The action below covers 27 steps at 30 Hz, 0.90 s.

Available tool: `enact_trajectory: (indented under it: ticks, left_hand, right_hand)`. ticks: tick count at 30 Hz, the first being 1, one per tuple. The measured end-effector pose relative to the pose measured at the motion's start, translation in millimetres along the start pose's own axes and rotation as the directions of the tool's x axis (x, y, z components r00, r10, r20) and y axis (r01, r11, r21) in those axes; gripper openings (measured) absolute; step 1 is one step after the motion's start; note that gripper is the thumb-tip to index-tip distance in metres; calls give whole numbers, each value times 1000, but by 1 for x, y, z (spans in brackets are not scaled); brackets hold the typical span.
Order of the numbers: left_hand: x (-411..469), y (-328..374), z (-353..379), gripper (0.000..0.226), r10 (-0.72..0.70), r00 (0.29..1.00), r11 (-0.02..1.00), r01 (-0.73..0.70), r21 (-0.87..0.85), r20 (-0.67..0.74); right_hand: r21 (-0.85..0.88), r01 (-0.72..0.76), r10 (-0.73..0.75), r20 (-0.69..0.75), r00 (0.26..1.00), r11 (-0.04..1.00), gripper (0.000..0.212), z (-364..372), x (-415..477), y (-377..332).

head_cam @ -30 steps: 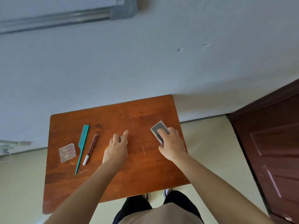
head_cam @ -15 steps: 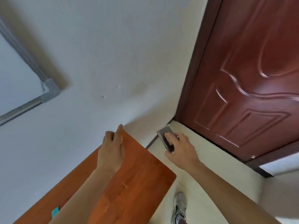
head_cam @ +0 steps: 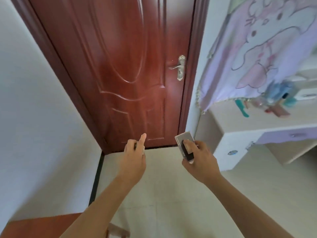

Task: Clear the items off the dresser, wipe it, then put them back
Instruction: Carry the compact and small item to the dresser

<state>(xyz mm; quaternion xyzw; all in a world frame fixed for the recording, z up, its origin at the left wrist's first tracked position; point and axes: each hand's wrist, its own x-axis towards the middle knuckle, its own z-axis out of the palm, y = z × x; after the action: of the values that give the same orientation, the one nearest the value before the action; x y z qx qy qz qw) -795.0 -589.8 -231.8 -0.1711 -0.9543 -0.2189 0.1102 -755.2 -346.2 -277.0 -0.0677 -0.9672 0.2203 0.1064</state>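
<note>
Grey flat rectangular case (head_cam: 186, 146) is sitting clamped in the right hand (head_cam: 199, 158). The left hand (head_cam: 134, 158) is curling around something small, forefinger out; a loosening pinch could be dropping either.

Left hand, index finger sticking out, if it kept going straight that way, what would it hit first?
Probably the door: the left hand points toward its lower panel, with nothing visible between. Depth is unclear.

View swings right, away from wooden table (head_cam: 42, 225), now only corner at lower left. Door (head_cam: 120, 66) faces camera. Pale dresser (head_cam: 248, 121) with cartoon cloth (head_cam: 257, 48) appears at right; hands now over floor.
</note>
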Motion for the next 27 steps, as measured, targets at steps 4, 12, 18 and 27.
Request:
enact_trajectory:
  ticks: [4, 12, 18, 27]
  left_hand:
    - [34, 115, 55, 56, 147, 988, 989, -145, -30, 42]
    - [88, 337, 156, 62, 328, 934, 944, -318, -93, 143]
    - [127, 448, 211, 63, 443, 880, 894, -420, -155, 173]
    - [234, 558, 338, 62, 479, 867, 870, -448, -205, 135]
  right_hand:
    - [-16, -113, 111, -76, 991, 993, 58, -57, -18, 107]
    - [42, -312, 313, -223, 923, 949, 57, -182, -45, 319]
    - [54, -422, 419, -285, 862, 905, 62, -240, -40, 431]
    - [38, -471, 463, -263, 846, 881, 61, -266, 24, 585]
